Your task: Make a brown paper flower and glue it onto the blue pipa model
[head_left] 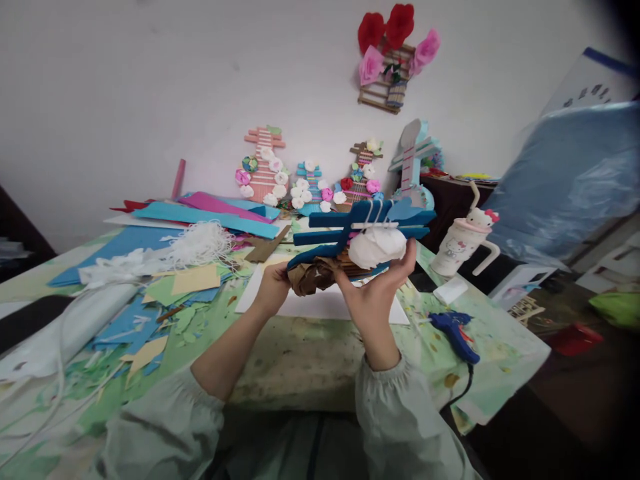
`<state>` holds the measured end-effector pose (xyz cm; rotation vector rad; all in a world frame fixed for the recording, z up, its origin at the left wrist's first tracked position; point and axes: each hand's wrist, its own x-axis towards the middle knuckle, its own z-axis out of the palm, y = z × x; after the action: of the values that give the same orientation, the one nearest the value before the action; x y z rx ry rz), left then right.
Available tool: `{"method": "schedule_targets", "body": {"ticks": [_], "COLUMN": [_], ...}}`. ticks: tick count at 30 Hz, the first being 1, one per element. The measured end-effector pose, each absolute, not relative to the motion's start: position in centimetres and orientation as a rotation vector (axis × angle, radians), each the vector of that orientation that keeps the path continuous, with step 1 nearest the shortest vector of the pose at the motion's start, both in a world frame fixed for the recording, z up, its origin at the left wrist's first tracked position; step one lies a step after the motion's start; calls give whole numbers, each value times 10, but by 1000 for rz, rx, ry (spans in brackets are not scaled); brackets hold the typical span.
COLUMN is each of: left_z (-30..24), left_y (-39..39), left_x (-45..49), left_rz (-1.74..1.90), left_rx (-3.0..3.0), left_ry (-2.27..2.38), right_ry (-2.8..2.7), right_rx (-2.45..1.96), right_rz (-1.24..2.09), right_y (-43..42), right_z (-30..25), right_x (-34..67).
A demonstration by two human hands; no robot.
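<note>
I hold a dark blue foam guitar-shaped craft [360,230] up above the table, its cross bars pointing right. My left hand [273,283] grips its left end from below, beside a crumpled brown piece [310,277]. My right hand [377,287] is closed under the middle, with the fingers pressing a white foam flower [377,247] against the blue body. White strings [374,212] run across the bars above the flower.
A blue glue gun [453,332] lies right of my hands on the green table [300,353]. A white sheet [320,303] lies under the craft. Foam scraps [150,313], coloured sheets [205,217], finished flower guitars [265,167] and a white cartoon-cat cup [463,243] surround it.
</note>
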<state>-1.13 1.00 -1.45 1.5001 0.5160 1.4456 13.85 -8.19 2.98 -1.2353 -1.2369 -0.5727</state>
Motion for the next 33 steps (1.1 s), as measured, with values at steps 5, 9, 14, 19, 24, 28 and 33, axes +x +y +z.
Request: {"method": "schedule_targets", "body": {"ticks": [5,9,14,19,24,28,33], "left_z": [-14,-15,-19,-20,-18,-18,-16], "left_y": [8,8,9,9,9,10,9], "left_x": [-12,-13,-13,-12,-12,-13,-13], "left_rz": [1445,1439,1467,1451,1463,1479,1496], "left_rx": [1554,1593,1582,1611,1573,1556,1557], "left_ry": [497,524,491,516,457,460,470], "right_ry": [-1151,-1113,-1100,-1071,-1148,-1175,-1142], "right_rx": [-1149,-1153,-1139,-1107,-1099,-1053,-1042], "right_rz": [-537,-513,-517,-499,-470,-430,-450], "right_y": [-82,-81,-83,-84,-86,-88,-88], "right_z": [32,33,38,41,39,35,33], "right_x": [134,131,127,126,128,128,128]}}
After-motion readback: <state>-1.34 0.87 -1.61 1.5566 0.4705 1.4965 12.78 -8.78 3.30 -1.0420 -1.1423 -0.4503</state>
